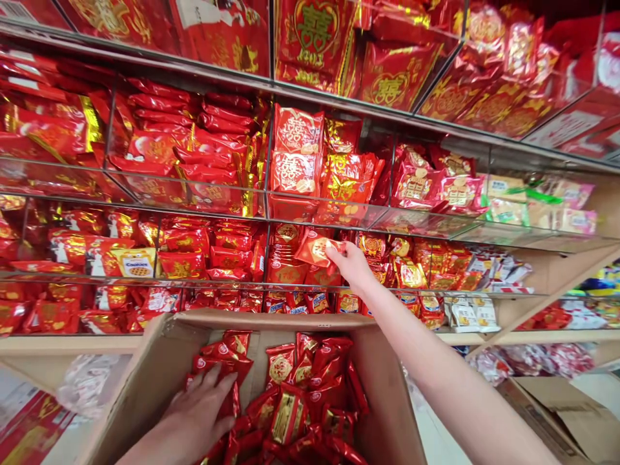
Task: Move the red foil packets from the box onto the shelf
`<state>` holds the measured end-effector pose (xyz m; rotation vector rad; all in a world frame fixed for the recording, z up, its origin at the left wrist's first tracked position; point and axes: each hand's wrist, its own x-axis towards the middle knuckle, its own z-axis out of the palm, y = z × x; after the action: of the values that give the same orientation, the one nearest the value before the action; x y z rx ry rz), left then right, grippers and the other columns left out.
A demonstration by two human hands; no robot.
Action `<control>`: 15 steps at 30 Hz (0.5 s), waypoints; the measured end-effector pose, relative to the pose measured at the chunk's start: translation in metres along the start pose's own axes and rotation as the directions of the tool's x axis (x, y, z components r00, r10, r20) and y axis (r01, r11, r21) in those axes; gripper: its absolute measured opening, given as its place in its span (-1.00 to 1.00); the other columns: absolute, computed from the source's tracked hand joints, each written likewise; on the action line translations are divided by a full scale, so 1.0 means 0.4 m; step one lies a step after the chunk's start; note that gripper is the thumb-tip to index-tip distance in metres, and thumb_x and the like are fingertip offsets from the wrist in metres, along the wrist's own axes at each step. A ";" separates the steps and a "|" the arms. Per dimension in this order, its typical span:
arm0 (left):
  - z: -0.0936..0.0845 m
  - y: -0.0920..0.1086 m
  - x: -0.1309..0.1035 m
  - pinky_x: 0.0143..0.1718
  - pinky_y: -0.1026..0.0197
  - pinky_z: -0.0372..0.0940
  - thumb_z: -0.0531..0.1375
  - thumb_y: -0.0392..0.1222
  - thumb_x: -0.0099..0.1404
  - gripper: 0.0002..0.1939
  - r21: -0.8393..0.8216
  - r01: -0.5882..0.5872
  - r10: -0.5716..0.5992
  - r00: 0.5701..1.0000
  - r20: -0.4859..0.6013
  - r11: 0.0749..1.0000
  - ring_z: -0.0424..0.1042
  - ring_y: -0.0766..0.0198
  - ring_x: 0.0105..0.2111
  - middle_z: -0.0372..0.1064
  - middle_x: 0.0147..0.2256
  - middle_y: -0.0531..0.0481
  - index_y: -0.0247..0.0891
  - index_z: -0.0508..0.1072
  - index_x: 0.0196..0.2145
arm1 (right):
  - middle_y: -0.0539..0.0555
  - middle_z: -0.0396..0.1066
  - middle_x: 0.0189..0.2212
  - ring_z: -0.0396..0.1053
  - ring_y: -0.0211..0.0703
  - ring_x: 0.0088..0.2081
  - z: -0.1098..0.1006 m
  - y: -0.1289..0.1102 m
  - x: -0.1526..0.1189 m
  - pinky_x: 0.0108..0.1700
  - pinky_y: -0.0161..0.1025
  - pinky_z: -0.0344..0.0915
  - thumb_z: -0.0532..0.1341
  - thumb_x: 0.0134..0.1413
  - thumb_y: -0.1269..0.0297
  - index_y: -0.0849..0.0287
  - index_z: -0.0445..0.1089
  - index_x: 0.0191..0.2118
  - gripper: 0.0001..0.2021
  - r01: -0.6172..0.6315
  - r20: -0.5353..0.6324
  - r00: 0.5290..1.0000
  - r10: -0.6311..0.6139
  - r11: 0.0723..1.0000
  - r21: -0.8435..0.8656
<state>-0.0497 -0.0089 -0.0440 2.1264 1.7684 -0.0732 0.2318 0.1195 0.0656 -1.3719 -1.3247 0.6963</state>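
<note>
My right hand [349, 261] reaches to a low shelf section and pinches a red snack packet [314, 248] by its right end. The packet is tilted over similar red packets in the section. Below, an open cardboard box [387, 361] holds many loose red and gold packets [290, 413]. Inside the box on the left, my left hand [201, 400] lies over a few red packets [225, 355], its fingers spread. The packets under that palm are partly hidden.
Clear dividers and front strips split the shelves [334, 219] into sections of mostly red packets. White packets [472, 313] sit at the lower right. Another cardboard box [557, 413] stands on the floor at right. A clear plastic bag [92, 384] is at left.
</note>
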 end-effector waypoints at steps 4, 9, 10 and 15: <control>0.028 -0.017 -0.010 0.08 -0.05 0.02 0.09 -0.31 0.02 -0.29 0.111 0.041 -0.049 0.997 0.067 0.993 -0.02 -0.09 0.16 -0.07 0.21 -0.27 -0.20 0.04 0.16 | 0.12 0.39 -0.14 0.34 -0.15 -0.11 0.088 -0.008 0.147 -0.10 -0.26 0.21 0.18 -0.06 0.31 0.20 0.32 -0.21 -0.78 0.035 0.000 0.999 -0.036 0.991 -0.127; 0.007 -0.021 -0.018 0.07 0.05 0.07 0.04 -0.37 0.05 -0.35 0.170 0.066 -0.077 0.995 0.059 0.983 0.10 -0.02 0.12 0.12 0.13 -0.25 -0.36 0.08 0.15 | 0.15 0.40 -0.15 0.32 -0.01 -0.09 0.174 0.001 0.223 -0.08 -0.18 0.19 0.27 -0.17 0.32 0.16 0.36 -0.22 -0.71 0.011 0.021 1.000 -0.005 0.953 -0.302; 0.001 -0.022 -0.017 0.06 0.05 0.08 0.04 -0.39 0.03 -0.35 0.181 0.075 -0.088 0.994 0.066 0.981 0.11 -0.03 0.11 0.15 0.12 -0.24 -0.38 0.11 0.14 | 0.15 0.39 -0.14 0.31 -0.01 -0.07 0.184 0.005 0.229 -0.07 -0.18 0.18 0.27 -0.18 0.33 0.16 0.35 -0.20 -0.70 0.011 0.014 1.000 -0.007 0.944 -0.329; -0.018 -0.033 0.001 -0.01 0.06 0.14 0.07 -0.46 -0.08 -0.37 0.197 0.078 -0.099 0.990 0.102 0.977 0.21 -0.05 0.03 0.31 0.00 -0.26 -0.41 0.29 0.03 | 0.17 0.31 -0.06 0.24 -0.03 0.00 0.208 0.029 0.240 0.00 -0.17 0.12 0.22 -0.09 0.30 0.17 0.30 -0.13 -0.68 0.037 -0.026 0.998 -0.054 0.900 -0.433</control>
<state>-0.0636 -0.0046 -0.0408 2.1258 1.8551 -0.3950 0.1799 0.2356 0.0562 -1.6897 -1.5360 0.3481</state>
